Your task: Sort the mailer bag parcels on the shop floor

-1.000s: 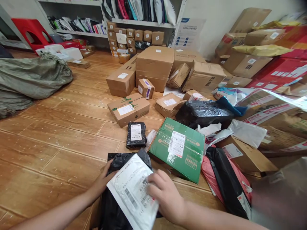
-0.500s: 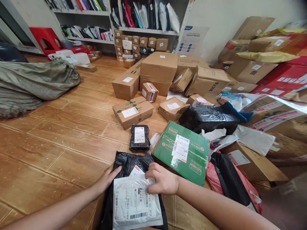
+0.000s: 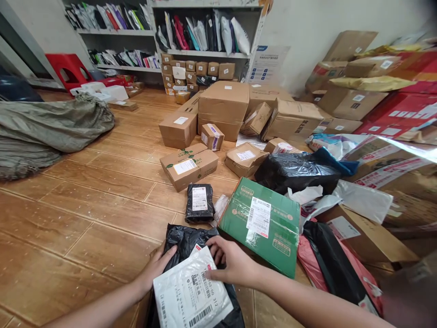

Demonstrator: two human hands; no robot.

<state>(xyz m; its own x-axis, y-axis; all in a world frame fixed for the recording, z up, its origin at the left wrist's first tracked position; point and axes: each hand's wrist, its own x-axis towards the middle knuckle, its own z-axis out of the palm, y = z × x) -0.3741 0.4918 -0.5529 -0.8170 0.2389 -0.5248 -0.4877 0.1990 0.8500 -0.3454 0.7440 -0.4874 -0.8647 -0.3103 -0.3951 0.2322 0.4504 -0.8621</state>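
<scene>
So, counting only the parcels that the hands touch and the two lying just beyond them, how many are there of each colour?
Black: 2, the crumpled black plastic bag parcel and the small black wrapped parcel
White: 1, the flat white plastic mailer
Green: 1, the green cardboard box
Total: 4

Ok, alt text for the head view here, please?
Two hands, the left hand and right hand, hold a white label sheet on a black plastic parcel on a wooden floor. A green box lies right of them, cardboard boxes and shelves beyond.
</scene>
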